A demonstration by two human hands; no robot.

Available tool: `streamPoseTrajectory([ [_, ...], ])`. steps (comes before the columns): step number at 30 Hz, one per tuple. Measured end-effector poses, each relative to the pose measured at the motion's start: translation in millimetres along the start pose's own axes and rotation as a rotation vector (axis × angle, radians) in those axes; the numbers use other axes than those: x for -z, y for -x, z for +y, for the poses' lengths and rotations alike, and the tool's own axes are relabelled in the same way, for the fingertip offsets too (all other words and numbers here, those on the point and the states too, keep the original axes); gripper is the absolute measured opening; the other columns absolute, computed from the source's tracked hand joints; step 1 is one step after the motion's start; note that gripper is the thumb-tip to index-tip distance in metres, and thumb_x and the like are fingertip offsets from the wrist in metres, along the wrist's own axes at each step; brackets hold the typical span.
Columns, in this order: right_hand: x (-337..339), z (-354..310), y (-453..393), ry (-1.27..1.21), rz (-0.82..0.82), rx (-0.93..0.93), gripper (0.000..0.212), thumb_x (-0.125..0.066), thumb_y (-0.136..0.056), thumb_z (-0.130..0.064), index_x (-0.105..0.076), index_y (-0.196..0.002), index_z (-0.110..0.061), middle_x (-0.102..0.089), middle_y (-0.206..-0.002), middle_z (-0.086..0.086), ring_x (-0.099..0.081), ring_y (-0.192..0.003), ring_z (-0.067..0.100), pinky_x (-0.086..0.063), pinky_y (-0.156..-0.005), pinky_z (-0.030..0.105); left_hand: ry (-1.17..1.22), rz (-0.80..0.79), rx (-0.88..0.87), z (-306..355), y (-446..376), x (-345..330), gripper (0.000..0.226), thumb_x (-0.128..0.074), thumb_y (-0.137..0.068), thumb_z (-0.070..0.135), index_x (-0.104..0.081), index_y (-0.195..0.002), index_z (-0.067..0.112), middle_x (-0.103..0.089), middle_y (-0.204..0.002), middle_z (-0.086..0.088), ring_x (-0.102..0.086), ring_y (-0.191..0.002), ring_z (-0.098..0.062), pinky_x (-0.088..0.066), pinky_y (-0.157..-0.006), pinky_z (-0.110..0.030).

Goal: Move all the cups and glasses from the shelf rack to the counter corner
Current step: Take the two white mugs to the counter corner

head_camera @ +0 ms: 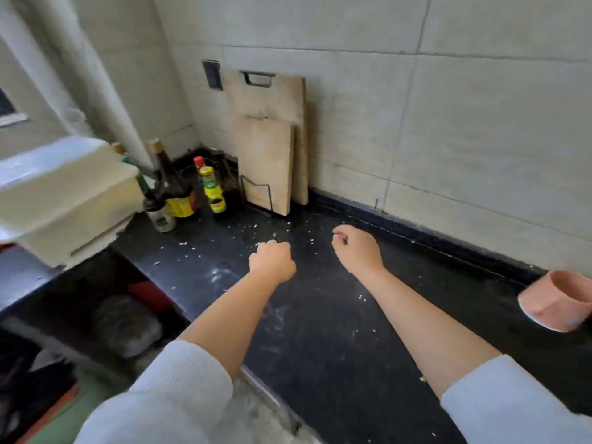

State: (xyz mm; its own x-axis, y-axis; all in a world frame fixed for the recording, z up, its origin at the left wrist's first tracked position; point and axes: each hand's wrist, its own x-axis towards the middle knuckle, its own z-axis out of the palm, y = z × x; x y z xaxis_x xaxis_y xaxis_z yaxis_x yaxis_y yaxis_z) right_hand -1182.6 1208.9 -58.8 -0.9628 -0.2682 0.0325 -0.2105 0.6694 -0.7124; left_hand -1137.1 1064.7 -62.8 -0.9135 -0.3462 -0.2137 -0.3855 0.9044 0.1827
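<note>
Left of the cutting boards [269, 145], sauce bottles [189, 190] crowd the corner of the dark, crumb-strewn tabletop [336, 331]. In front of the boards the left hand [272, 261] hovers, its grip curled shut on nothing; the right hand [355, 248] beside it likewise, fingers curled and empty. Far right of the boards, a pink cup [557, 302] stands on the tabletop near the wall

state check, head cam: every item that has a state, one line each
left hand: fingers curled, holding nothing, above the counter
right hand: fingers curled, nothing visibly held
pink cup: on the counter at right edge of view, mouth open; looks tilted, maybe lens distortion
cutting boards: two, upright, leaning against the wall
sauce bottles: upright, capped, grouped in the corner
counter: scattered with pale crumbs
</note>
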Motion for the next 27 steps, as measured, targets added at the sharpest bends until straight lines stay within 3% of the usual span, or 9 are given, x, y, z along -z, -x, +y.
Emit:
streamPoseTrajectory([
  [4, -90, -117, 42, 0.013, -0.17, 0.183, 0.035, -0.041, -0.091, -0.02, -0.056, -0.122, -0.011, -0.065, -0.122, 0.009, -0.056, -0.113, 0.028, -0.046, -0.095, 0.039, -0.037, 0.065, 0.195, -155, 64, 37, 0.036, -0.042, -0.091, 0.021, -0.051, -0.124, 0.01, -0.049, -0.131, -0.015, -0.043, -0.124, -0.033, -0.04, -0.097, -0.042],
  [9, -195, -256, 107, 0.03, -0.349, 0.447, 0.036, -0.041, -0.091, -0.019, -0.057, -0.121, -0.01, -0.066, -0.118, 0.013, -0.057, -0.109, 0.033, -0.047, -0.09, 0.04, -0.082, 0.151, 0.447, -323, 164, 71, 0.032, -0.044, -0.089, 0.021, -0.053, -0.118, 0.009, -0.052, -0.126, -0.016, -0.046, -0.119, -0.035, -0.041, -0.093, -0.044],
  [13, -273, -360, 166, 0.111, -0.46, 0.707, 0.036, -0.043, -0.09, -0.02, -0.057, -0.122, -0.012, -0.062, -0.126, 0.011, -0.052, -0.118, 0.031, -0.043, -0.099, 0.042, -0.059, 0.251, 0.693, -439, 242, 90, 0.031, -0.043, -0.088, 0.015, -0.056, -0.115, 0.011, -0.054, -0.124, -0.015, -0.046, -0.118, -0.035, -0.041, -0.091, -0.042],
  [18, -351, -449, 226, 0.263, -0.535, 1.073, 0.038, -0.043, -0.089, -0.019, -0.056, -0.124, -0.017, -0.061, -0.128, 0.009, -0.05, -0.12, 0.029, -0.043, -0.099, 0.041, -0.05, 0.336, 0.911, -536, 322, 92, 0.032, -0.044, -0.088, 0.016, -0.055, -0.118, 0.013, -0.053, -0.126, -0.013, -0.045, -0.117, -0.033, -0.04, -0.093, -0.04],
  [27, -498, -582, 301, 0.311, -0.782, 1.398, 0.042, -0.043, -0.09, -0.021, -0.047, -0.131, -0.019, -0.052, -0.137, 0.009, -0.044, -0.126, 0.031, -0.038, -0.103, 0.041, -0.011, 0.321, 1.221, -695, 409, 99, 0.037, -0.044, -0.09, 0.021, -0.051, -0.125, 0.013, -0.048, -0.133, -0.014, -0.039, -0.126, -0.034, -0.036, -0.1, -0.045],
])
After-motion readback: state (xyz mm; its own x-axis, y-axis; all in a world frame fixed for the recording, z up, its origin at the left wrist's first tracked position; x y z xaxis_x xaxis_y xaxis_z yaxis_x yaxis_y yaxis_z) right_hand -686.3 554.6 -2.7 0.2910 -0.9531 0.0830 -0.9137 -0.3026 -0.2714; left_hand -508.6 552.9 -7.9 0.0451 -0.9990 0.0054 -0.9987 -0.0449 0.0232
